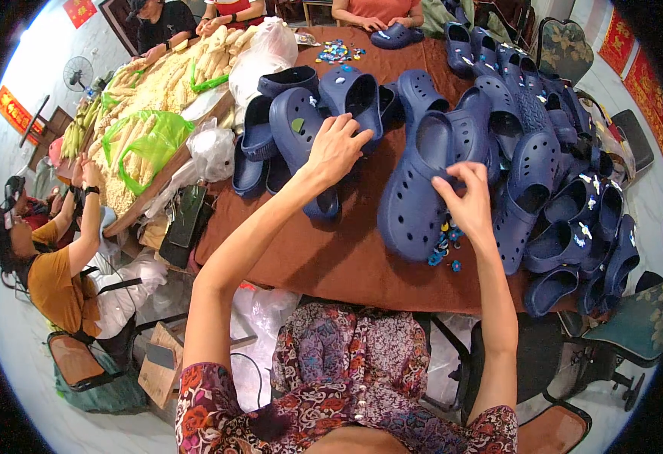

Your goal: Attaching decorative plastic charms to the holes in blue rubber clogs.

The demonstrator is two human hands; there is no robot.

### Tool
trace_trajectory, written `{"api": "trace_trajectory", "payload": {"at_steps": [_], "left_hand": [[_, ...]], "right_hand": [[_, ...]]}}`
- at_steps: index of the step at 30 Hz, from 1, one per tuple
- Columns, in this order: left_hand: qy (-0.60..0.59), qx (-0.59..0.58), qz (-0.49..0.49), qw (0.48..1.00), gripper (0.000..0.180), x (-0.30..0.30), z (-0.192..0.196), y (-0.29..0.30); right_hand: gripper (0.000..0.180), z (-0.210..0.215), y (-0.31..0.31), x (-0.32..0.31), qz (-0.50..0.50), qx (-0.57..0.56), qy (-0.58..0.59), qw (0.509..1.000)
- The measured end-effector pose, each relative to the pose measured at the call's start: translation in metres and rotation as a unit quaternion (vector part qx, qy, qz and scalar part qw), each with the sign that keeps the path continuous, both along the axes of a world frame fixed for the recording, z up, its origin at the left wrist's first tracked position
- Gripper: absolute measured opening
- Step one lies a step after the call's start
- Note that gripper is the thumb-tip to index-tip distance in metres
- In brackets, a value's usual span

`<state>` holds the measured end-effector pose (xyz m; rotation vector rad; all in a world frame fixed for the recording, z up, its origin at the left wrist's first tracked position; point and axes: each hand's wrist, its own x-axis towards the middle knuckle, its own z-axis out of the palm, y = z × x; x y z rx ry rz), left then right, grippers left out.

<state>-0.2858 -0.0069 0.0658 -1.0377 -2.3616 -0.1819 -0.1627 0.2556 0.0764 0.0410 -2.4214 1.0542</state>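
My left hand (337, 149) reaches over a dark blue clog (295, 121) with a green charm on its toe. Its thumb and fingers are bent close together, and anything between them is too small to make out. Just beyond the fingertips sits another blue clog (344, 85) with small charms. My right hand (468, 198) hovers at the side of a large blue clog (411, 208), which lies toe toward me. The thumb and index finger there are bent, with a gap between their tips. Small blue and yellow charms (445, 246) lie beside that clog's toe, below the hand.
Many blue clogs (566, 234) crowd the right side of the brown-covered table (324, 261). More charms (337, 51) lie at the far side. Pale corn cobs and loose kernels (131, 159) fill the left surface. A person in orange (70, 280) sits left; others work across the table.
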Motion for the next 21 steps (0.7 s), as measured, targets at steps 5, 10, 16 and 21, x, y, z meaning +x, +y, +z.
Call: {"api": "trace_trajectory", "payload": {"at_steps": [5,10,16,21], "left_hand": [[-0.024,-0.071,-0.009,0.997,0.028,-0.007,-0.011,0.013],[0.003,-0.137,-0.033,0.990,0.014,-0.006,-0.030,0.031],[0.005,-0.128,-0.033,0.991,0.012,0.004,-0.038,0.037],[-0.082,0.007,-0.055,0.995,0.021,0.038,-0.037,0.014]], "right_hand": [[0.025,0.007,0.006,0.076,0.001,0.046,0.033,0.998],[0.026,0.006,0.005,0.127,-0.017,0.059,0.012,0.998],[0.029,0.004,-0.001,0.156,-0.010,0.019,-0.025,0.999],[0.032,0.005,-0.012,0.167,-0.019,-0.020,-0.042,0.999]]}}
